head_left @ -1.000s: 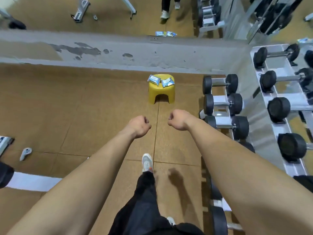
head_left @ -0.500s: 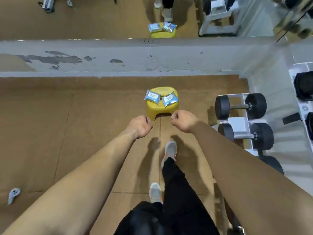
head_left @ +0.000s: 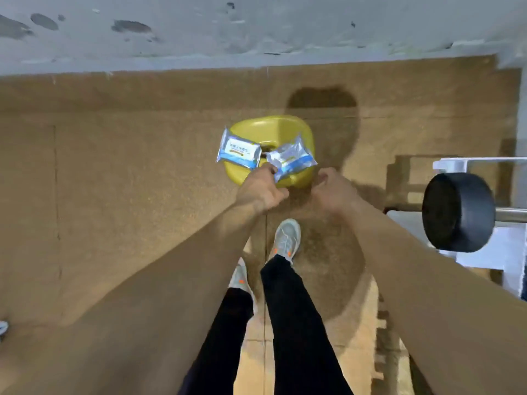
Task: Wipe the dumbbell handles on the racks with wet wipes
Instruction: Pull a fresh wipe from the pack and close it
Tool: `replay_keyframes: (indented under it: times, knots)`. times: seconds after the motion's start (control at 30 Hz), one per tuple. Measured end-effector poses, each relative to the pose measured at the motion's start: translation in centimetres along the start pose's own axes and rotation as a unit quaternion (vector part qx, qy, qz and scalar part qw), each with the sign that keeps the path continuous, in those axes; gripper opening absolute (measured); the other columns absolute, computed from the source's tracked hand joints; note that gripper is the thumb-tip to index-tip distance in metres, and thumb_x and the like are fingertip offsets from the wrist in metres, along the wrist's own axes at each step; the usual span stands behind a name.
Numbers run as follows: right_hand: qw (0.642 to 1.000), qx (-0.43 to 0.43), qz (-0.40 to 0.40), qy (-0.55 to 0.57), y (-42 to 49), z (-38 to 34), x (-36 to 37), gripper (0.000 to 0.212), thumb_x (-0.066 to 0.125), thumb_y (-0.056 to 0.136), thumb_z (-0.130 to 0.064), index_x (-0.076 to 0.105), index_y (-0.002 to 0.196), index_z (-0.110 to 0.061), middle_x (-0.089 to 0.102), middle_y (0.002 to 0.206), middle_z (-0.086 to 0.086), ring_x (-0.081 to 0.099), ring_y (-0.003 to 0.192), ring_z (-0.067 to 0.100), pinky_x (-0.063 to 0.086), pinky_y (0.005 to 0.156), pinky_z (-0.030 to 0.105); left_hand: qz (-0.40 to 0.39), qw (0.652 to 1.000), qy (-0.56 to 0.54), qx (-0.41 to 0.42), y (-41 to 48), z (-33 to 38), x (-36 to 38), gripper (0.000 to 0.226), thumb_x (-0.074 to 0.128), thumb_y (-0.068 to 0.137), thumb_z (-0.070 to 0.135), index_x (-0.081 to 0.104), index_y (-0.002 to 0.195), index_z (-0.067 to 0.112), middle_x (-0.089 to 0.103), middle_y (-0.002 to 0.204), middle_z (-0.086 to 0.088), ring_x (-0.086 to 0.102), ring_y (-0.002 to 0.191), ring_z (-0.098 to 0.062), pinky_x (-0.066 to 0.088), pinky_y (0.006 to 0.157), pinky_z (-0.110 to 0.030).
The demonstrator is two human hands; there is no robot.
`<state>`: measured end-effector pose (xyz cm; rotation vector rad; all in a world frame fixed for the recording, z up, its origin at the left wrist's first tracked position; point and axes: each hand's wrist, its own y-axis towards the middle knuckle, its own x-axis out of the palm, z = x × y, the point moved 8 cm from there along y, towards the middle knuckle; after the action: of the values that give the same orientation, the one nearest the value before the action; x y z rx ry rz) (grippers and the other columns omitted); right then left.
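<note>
Two blue-and-white wet wipe packs lie on a small yellow stool (head_left: 273, 126): the left pack (head_left: 238, 149) and the right pack (head_left: 293, 159). My left hand (head_left: 261, 189) reaches the near corner of the right pack with curled fingers; whether it pinches the pack is unclear. Just right of the stool, my right hand (head_left: 333, 189) is curled in a fist and holds nothing. A black dumbbell (head_left: 459, 212) with a metal handle (head_left: 512, 215) sits on a white rack (head_left: 482, 163) at the right edge.
A grey wall base (head_left: 256, 32) with chipped paint runs across the top. The floor (head_left: 114, 181) is brown cork tile. My legs in black trousers and grey shoes (head_left: 285, 238) stand just behind the stool.
I have stepped forward, so the stool and packs are much closer. My left hand moved up to the right pack's corner. Most of the dumbbell rack slid out of view on the right.
</note>
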<state>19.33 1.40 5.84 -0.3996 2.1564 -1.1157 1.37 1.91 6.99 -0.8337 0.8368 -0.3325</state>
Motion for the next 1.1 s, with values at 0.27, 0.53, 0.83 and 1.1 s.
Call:
replay_keyframes:
  times: [0.27, 0.53, 0.83, 1.1]
  knots:
    - [0.998, -0.028, 0.040, 0.048, 14.1, 1.1, 3.5, 0.041, 0.043, 0.100, -0.008, 0.057, 0.138, -0.017, 0.060, 0.133, 0.008, 0.061, 0.107, 0.024, 0.039, 0.078, 0.022, 0.105, 0.992, 0.049, 0.041, 12.9, -1.2, 5.1, 0.078, 0.081, 0.080, 0.027, 0.038, 0.146, 0.017, 0.036, 0.138, -0.009, 0.050, 0.120, -0.026, 0.047, 0.091, -0.036]
    - [0.989, -0.129, 0.003, 0.065, 17.1, 0.3, 6.8, 0.043, 0.047, 0.088, 0.008, 0.077, 0.104, -0.020, 0.069, 0.096, -0.011, 0.061, 0.089, 0.006, 0.040, 0.067, 0.006, 0.123, 0.984, 0.026, 0.128, 16.5, -2.4, 7.2, 0.056, 0.077, 0.082, 0.031, 0.053, 0.133, 0.029, 0.033, 0.131, -0.005, 0.050, 0.117, -0.024, 0.052, 0.085, -0.040]
    - [0.979, -0.165, 0.110, 0.042, 18.5, 0.3, 5.2, 0.017, 0.058, 0.094, -0.012, 0.069, 0.095, -0.024, 0.065, 0.094, -0.006, 0.061, 0.087, 0.013, 0.051, 0.078, 0.030, 0.177, 0.971, -0.028, 0.157, 18.1, -3.9, 7.1, 0.032, 0.079, 0.078, 0.017, 0.053, 0.097, 0.011, 0.035, 0.111, 0.002, 0.031, 0.083, -0.002, 0.036, 0.066, -0.024]
    - [0.942, -0.193, 0.173, -0.215, 20.5, -1.7, 6.7, 0.016, 0.063, 0.097, -0.031, 0.069, 0.093, -0.016, 0.061, 0.102, 0.004, 0.054, 0.074, 0.021, 0.042, 0.063, 0.031, 0.199, 0.960, -0.052, 0.191, 17.7, -4.6, 6.9, 0.031, 0.068, 0.072, -0.001, 0.052, 0.096, 0.009, 0.044, 0.112, -0.005, 0.041, 0.094, -0.011, 0.046, 0.078, -0.030]
